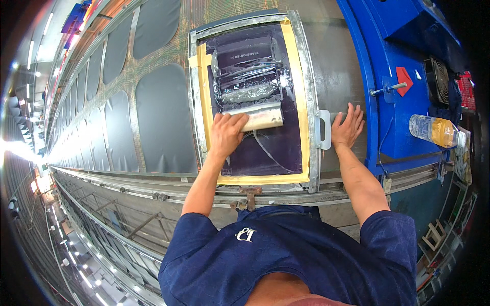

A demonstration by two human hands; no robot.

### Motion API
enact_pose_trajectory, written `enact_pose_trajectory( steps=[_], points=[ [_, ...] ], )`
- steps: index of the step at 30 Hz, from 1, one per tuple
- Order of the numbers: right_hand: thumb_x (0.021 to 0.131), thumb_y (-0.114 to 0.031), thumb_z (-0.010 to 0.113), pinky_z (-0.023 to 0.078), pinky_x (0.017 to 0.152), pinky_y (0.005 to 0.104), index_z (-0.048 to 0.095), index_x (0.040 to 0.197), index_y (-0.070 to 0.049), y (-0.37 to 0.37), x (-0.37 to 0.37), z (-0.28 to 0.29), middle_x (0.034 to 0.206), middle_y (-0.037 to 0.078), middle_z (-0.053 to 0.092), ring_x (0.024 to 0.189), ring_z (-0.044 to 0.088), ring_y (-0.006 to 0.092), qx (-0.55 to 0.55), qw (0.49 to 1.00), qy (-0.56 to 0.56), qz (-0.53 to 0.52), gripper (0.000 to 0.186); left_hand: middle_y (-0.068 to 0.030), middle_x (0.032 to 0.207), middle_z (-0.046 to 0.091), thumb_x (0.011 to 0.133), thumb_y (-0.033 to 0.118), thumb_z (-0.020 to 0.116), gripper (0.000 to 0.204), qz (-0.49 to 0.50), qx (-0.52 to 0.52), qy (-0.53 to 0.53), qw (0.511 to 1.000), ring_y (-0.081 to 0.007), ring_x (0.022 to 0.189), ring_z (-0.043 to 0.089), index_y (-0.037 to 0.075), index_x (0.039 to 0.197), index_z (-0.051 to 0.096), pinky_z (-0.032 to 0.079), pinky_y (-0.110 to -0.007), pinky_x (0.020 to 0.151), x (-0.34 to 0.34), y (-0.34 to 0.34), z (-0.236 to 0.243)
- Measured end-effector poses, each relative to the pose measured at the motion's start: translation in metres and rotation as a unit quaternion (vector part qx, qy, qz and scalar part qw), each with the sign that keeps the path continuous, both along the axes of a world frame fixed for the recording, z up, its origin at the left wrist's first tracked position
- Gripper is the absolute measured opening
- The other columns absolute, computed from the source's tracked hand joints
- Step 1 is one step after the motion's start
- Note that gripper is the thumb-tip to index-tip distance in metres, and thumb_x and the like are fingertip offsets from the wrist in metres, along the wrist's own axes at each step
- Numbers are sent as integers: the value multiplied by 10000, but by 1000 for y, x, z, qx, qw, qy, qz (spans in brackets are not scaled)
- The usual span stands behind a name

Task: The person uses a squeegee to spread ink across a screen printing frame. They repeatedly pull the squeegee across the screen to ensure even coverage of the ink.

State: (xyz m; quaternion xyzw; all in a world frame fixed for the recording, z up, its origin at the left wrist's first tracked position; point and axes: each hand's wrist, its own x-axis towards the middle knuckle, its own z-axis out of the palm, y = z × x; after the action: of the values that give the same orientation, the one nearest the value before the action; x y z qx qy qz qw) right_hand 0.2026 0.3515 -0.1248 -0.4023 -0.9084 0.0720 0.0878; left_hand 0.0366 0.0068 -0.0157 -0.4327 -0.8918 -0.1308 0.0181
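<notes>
A metal-framed printing screen (270, 166) with a dark purple mesh lies in front of me, yellow tape along its inner edges. My left hand (228, 133) is closed around the left end of a pale, wide-bladed squeegee (265, 116), which lies across the mesh. Glossy dark ink (250, 92) is smeared on the mesh beyond the blade. To the right of the frame, my right hand (349, 126) rests with its fingers stretched out on the grey table surface, holding nothing. Close beside it is the frame's pale side handle (323, 129).
Dark rounded panels (164, 120) lie in rows on the long table to the left. A metal rail with a rusty clamp (250, 196) runs along the near edge. At right stands a blue machine (380, 92) with a fan (440, 76) and a bottle of yellow liquid (434, 131).
</notes>
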Motion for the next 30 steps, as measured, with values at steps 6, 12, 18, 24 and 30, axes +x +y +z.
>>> enact_pose_trajectory(
  steps=[6, 12, 18, 24, 30],
  points=[
    [1020, -321, 477, 148, 1245, 549, 380, 1529, -154, 1, 1, 1, 1619, 182, 324, 1527, 231, 388, -4, 1000, -5, 6, 545, 7, 1125, 732, 668, 63, 787, 456, -8, 24, 38, 999, -198, 920, 642, 138, 1111, 713, 450, -376, 849, -70, 17, -1],
    [1013, -319, 491, 155, 1244, 552, 387, 1524, -149, 0, -1, 2, 1614, 183, 330, 1523, 239, 393, -2, 1000, 13, 12, 548, 1, 1138, 734, 632, 40, 799, 523, 23, 34, 45, 998, -214, 907, 650, 143, 1138, 718, 464, -375, 846, -50, 16, -17],
    [1006, -319, 503, 164, 1240, 555, 397, 1518, -155, -1, 1, 1, 1606, 185, 339, 1517, 251, 396, 5, 1000, 9, 2, 548, -18, 1113, 738, 660, 74, 796, 470, -20, 0, -15, 1000, -235, 943, 652, 136, 1121, 725, 465, -391, 853, -70, 16, 10],
    [1007, -319, 496, 167, 1238, 556, 400, 1518, -159, -4, 2, 2, 1611, 181, 334, 1516, 249, 398, -9, 1000, -5, 2, 544, -9, 1097, 741, 669, 79, 805, 431, 5, 11, -10, 1000, -228, 939, 654, 142, 1089, 731, 463, -393, 855, -67, 15, -5],
    [1008, -328, 491, 172, 1233, 566, 388, 1522, -155, -1, -2, 1, 1609, 186, 338, 1512, 258, 399, 7, 1000, 16, 10, 552, -6, 1082, 740, 668, 106, 813, 406, 29, 31, 22, 999, -227, 957, 675, 140, 1066, 741, 467, -390, 835, -94, 25, -7]
  ],
)
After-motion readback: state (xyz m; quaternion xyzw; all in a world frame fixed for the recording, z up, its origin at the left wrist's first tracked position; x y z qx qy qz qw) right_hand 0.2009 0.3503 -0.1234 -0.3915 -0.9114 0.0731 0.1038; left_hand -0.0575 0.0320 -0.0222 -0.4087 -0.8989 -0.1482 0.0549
